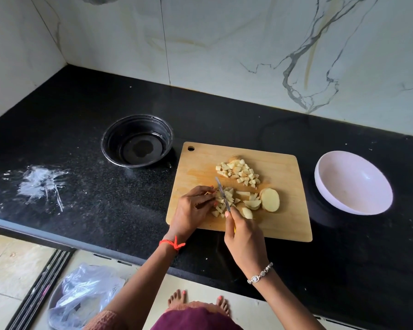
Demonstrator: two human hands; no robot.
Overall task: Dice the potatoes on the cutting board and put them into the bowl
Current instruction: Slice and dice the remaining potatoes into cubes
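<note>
Board (200, 163): diced potato (239, 171), slices (270, 200).
Right hand (244, 239): grips knife (222, 194).
Left hand (193, 208): steadies pieces (221, 206).
White bowl (353, 183): right of board.

The cutting board (200, 163) lies on the table (224, 120). From it, the bowl (343, 189) sits at 3 o'clock, apart, and a dish (138, 146) at 10 o'clock, just beside its corner. On the board, a heap of dice (237, 172) lies at 12 o'clock of the half-cut pieces (227, 198), a slice (270, 200) at their 3 o'clock.
</note>
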